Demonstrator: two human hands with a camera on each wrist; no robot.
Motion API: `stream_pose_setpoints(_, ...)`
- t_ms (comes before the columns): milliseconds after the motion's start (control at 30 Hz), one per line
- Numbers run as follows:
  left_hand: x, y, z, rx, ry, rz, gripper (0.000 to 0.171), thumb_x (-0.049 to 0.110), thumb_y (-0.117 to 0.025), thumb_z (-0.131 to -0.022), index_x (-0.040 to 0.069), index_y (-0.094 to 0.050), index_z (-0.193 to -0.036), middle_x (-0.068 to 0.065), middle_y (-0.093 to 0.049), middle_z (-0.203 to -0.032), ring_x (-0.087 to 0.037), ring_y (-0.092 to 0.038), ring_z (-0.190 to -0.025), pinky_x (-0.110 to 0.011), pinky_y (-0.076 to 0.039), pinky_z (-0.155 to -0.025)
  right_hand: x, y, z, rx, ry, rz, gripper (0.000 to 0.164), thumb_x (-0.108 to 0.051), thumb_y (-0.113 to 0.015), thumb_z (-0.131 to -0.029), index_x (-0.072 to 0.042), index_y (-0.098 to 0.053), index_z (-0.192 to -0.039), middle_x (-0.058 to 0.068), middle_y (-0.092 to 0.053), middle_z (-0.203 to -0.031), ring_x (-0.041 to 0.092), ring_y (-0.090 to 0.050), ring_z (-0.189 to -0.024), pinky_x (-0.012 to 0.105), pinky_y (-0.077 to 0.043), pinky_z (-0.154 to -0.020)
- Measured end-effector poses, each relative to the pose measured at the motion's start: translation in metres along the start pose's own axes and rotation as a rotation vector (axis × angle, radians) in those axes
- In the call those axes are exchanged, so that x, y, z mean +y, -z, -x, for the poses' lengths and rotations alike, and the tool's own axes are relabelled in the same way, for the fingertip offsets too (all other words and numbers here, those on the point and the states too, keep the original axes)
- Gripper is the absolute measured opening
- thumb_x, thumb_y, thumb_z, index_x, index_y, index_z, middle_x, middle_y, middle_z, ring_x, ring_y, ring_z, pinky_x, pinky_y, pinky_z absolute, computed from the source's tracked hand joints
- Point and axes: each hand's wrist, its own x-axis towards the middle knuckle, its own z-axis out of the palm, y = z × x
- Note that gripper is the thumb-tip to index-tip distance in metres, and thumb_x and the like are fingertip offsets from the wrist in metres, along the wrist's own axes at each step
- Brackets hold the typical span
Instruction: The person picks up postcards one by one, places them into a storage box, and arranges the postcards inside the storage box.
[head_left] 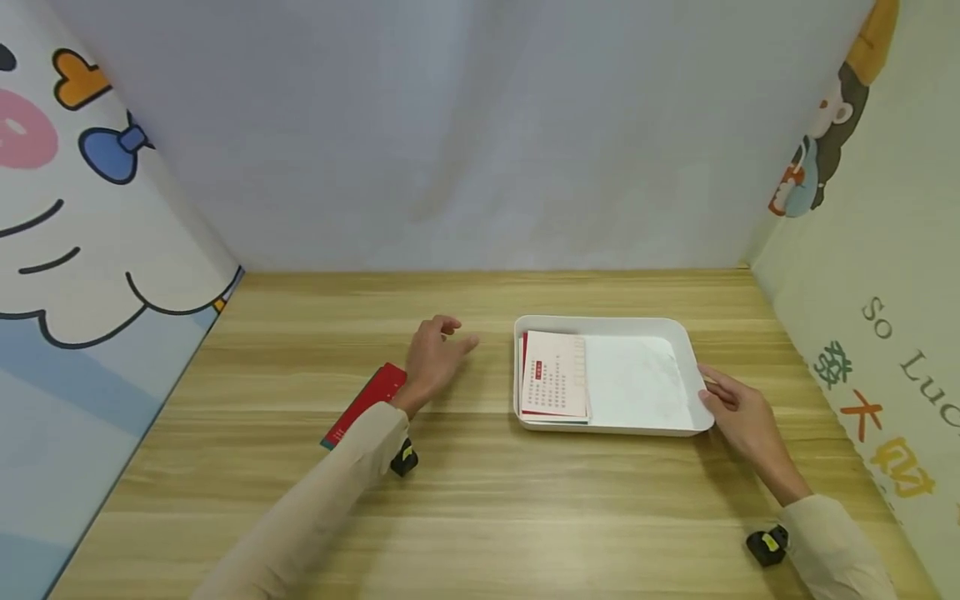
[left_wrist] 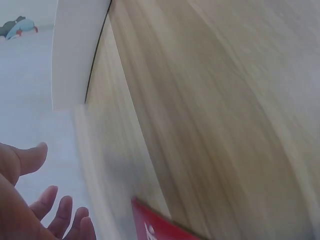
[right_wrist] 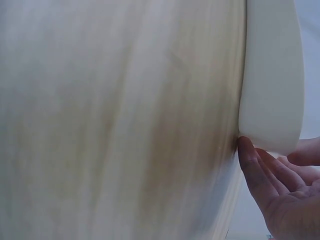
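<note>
A white rectangular tray (head_left: 645, 431) lies on the table, with a small pile of printed cards (head_left: 555, 375) at its left end. My right hand (head_left: 738, 412) pinches the tray's right end, thumb at the rim and fingers against the outer wall, as the right wrist view (right_wrist: 287, 195) also has it. Between the tray and a red card (head_left: 367, 402), my left hand (head_left: 438, 358) hovers over the table, fingers loosely bent and holding nothing. The left forearm covers part of that red card. In the left wrist view the tray's white side (left_wrist: 77, 55) stands beyond the hand.
The wood-grain table (head_left: 480, 517) meets a pale back wall (head_left: 480, 142). Printed panels with cartoon figures flank it on the left (head_left: 82, 250) and right (head_left: 862, 275). A small black device (head_left: 767, 546) sits at each wrist.
</note>
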Motion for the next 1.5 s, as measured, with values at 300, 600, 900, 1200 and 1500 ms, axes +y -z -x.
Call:
stream_pose_setpoints(300,-0.02,0.035,0.004,-0.02,0.022,-0.072,0.056,0.031,-0.078,-0.096,-0.005,-0.06,-0.135,-0.027,-0.058,-0.132,-0.041,-0.056,-0.119,-0.054,-0.048,-0.097,0.0,0.002,0.0,0.005,-0.003,0.022,0.043,-0.009,-0.057,-0.107,0.006,-0.054,-0.147,0.037,-0.061,-0.135,0.021,-0.068,-0.111,0.0,-0.041,-0.074)
stream_pose_setpoints(600,-0.049,0.074,0.004,-0.035,0.088,-0.193,0.07,0.041,-0.082,-0.091,-0.004,-0.056,-0.139,-0.026,-0.06,-0.138,-0.041,-0.058,-0.125,-0.055,-0.048,-0.102,0.001,0.001,0.0,0.002,0.018,-0.005,0.043,-0.008,-0.057,-0.107,0.009,-0.053,-0.146,0.039,-0.059,-0.135,-0.03,-0.039,-0.09,-0.001,-0.041,-0.074)
stream_pose_setpoints(900,-0.066,0.101,0.012,-0.063,0.127,-0.222,0.073,0.041,-0.08,-0.092,-0.007,-0.054,-0.14,-0.028,-0.06,-0.14,-0.042,-0.058,-0.127,-0.055,-0.047,-0.105,0.002,0.0,0.001,-0.007,0.005,0.01,0.043,-0.01,-0.057,-0.107,0.008,-0.054,-0.147,0.039,-0.059,-0.135,-0.028,-0.043,-0.09,0.0,-0.042,-0.072)
stream_pose_setpoints(1200,-0.07,0.116,0.025,-0.127,0.163,-0.311,0.076,0.043,-0.083,-0.088,-0.008,-0.054,-0.136,-0.027,-0.06,-0.135,-0.039,-0.059,-0.116,-0.051,-0.05,-0.098,0.002,0.002,-0.001,-0.012,0.008,0.04,0.043,-0.011,-0.057,-0.108,0.007,-0.054,-0.147,0.038,-0.06,-0.134,-0.02,-0.052,-0.091,0.0,-0.041,-0.072)
stream_pose_setpoints(1500,-0.07,0.119,0.032,-0.17,0.175,-0.475,0.074,0.05,-0.085,-0.085,-0.008,-0.06,-0.124,-0.024,-0.067,-0.121,-0.031,-0.063,-0.097,-0.044,-0.055,-0.083,0.002,0.002,-0.003,-0.024,-0.013,0.052,0.046,-0.016,-0.058,-0.109,0.006,-0.053,-0.148,0.038,-0.06,-0.134,-0.01,-0.061,-0.093,0.001,-0.043,-0.071)
